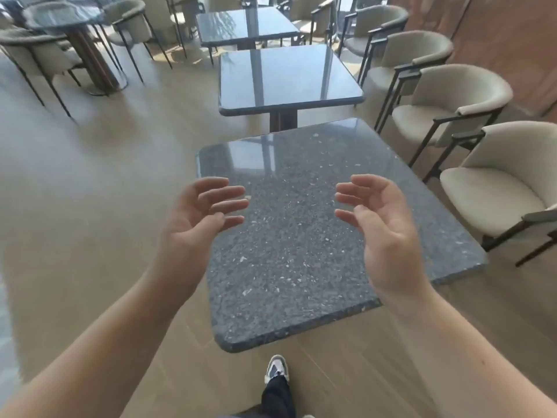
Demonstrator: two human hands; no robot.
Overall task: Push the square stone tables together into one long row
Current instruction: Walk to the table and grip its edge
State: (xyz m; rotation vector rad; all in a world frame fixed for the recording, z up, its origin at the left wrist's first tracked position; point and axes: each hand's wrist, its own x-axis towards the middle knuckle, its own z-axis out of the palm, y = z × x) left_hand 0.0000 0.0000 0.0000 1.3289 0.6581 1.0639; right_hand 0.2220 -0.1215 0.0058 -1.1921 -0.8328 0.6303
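Both hands hover above the near table (301, 251), palms facing each other, fingers loosely spread and holding nothing: left hand (196, 218) at 9 o'clock, right hand (382, 224) at 3. A second table (286, 76) stands apart at 12, a third (244, 25) beyond it. Chairs (446, 110) line the 2 o'clock side.

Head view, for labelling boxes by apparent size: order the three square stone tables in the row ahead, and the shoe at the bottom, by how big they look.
1. nearest table
2. middle table
3. far table
4. shoe

The tables may be the same real size; nearness to the camera makes that unsure.
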